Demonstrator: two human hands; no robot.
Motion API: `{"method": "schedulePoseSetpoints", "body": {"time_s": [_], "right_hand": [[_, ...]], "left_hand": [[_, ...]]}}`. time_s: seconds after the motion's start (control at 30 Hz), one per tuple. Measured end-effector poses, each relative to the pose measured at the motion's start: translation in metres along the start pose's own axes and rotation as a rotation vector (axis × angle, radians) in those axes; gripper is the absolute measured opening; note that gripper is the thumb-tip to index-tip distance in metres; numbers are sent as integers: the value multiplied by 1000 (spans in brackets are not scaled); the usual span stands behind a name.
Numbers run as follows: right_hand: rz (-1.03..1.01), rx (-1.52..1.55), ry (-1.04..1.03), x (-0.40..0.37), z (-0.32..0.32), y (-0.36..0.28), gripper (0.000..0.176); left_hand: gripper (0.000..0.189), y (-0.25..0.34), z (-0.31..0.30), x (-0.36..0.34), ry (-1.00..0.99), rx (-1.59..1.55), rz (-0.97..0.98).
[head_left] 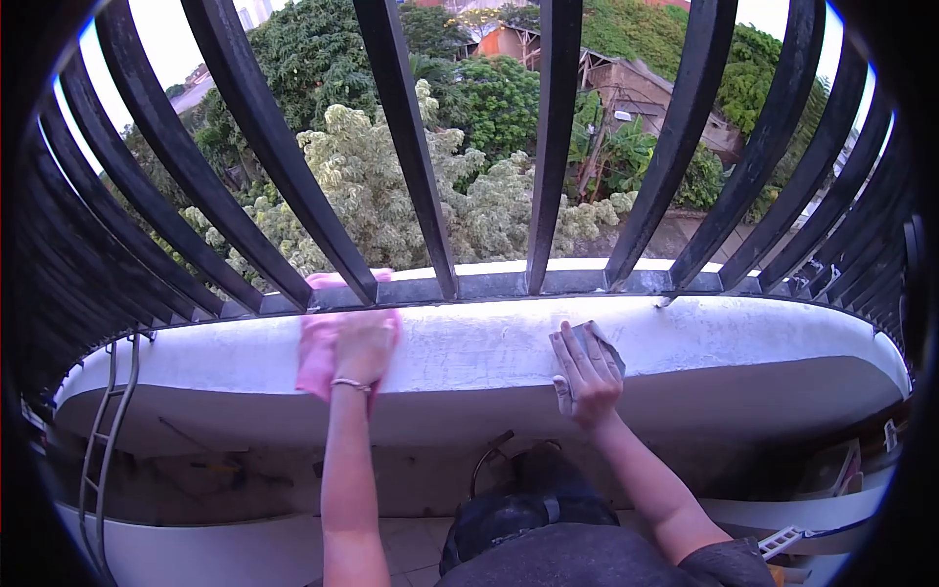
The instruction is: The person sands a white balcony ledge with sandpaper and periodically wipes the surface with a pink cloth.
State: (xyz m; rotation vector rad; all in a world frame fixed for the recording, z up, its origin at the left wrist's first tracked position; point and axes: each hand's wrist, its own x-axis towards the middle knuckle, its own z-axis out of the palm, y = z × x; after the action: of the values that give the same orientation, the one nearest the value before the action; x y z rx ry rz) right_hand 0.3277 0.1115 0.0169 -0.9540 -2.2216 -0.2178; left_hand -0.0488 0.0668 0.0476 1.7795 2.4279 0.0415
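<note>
A pink cloth (317,354) lies on the white ledge (469,347), partly draped toward the base of the railing. My left hand (363,347), with a bracelet at the wrist, presses down on this cloth; its fingers are slightly blurred and partly bunched into it. Farther right, my right hand (589,380) holds a grey sheet of sandpaper (610,350) flat against the ledge. The right fingers lie over the sheet, and whitish dust coats them. Part of the sandpaper is hidden beneath that hand.
Black metal railing bars (553,127) rise from a rail (499,285) just behind the ledge. A metal ladder (103,450) leans at the left. Below are a dim floor with tools (230,470) and a white slatted object (780,541). Trees stand beyond the bars.
</note>
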Motion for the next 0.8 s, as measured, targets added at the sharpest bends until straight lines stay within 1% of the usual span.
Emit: {"method": "schedulePoseSetpoints", "body": {"time_s": [0.03, 0.07, 0.17, 0.27, 0.3, 0.4, 0.43, 0.53, 0.63, 0.7, 0.77, 0.8], "right_hand": [[-7, -5, 16, -2, 1, 0, 51], [5, 6, -13, -3, 0, 0, 52], [29, 30, -81, -6, -6, 1, 53], [36, 49, -99, -5, -8, 1, 54], [42, 59, -106, -7, -8, 0, 54], [42, 69, -102, -7, -9, 3, 54], [43, 71, -100, -7, -8, 2, 54], [49, 62, -62, -7, -4, 1, 52], [58, 55, -44, -6, -2, 1, 50], [59, 59, -65, -3, -4, 0, 50], [65, 56, -97, -2, -9, -1, 50], [70, 54, -116, -2, -11, -2, 51]], "left_hand": [[34, 16, 10, 0, 121, -46, 105], [37, 27, 23, -1, 240, -91, 211], [47, 54, 41, -9, 324, -28, 217], [57, 60, 57, -26, 340, -132, 51], [62, 79, 33, -45, 296, -130, -79], [66, 93, 52, -60, 452, -4, -300], [72, 111, 43, -63, 396, 30, -358], [77, 163, 43, -45, 257, 160, -397], [76, 187, 33, -9, 225, 224, -372], [71, 185, 12, 22, -39, 179, -383], [67, 175, 17, 46, 18, 69, -366], [65, 164, 28, 60, 209, -15, -345]]}}
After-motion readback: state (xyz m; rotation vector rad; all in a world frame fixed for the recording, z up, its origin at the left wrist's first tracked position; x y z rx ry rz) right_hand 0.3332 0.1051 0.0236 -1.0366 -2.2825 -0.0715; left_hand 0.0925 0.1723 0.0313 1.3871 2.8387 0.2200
